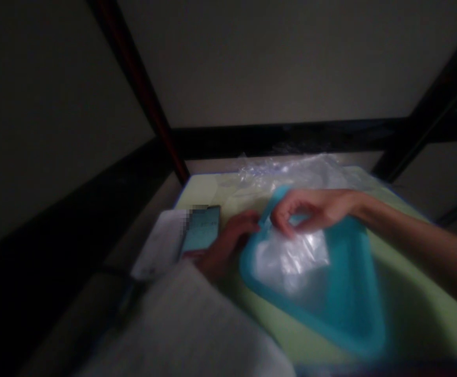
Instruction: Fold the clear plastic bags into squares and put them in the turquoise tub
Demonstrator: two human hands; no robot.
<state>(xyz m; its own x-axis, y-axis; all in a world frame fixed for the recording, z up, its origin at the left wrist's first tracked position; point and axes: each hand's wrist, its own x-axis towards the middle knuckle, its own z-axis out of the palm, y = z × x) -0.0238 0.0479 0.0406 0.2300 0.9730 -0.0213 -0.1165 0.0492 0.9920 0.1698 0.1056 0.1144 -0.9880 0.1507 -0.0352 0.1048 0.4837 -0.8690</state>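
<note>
A turquoise plastic tray [348,267] lies at an angle on the pale green tabletop. Inside it is a clear, shiny plastic bag [302,259], blurred so that its contents cannot be made out. My right hand [310,209] reaches in from the right, over the tray, with thumb and fingers closed in a pinch at the bag's upper edge. On the tray's left side, my left hand [232,235] has its fingers curled at the rim; the fingertips are partly hidden and blurred.
A smartphone [202,233] with a lit screen lies left of my left hand, beside a white flat object [159,246]. Crumpled clear plastic [302,170] lies along the table's far edge. A pale cloth [185,324] covers the lower left. Dark-framed panels stand behind the table.
</note>
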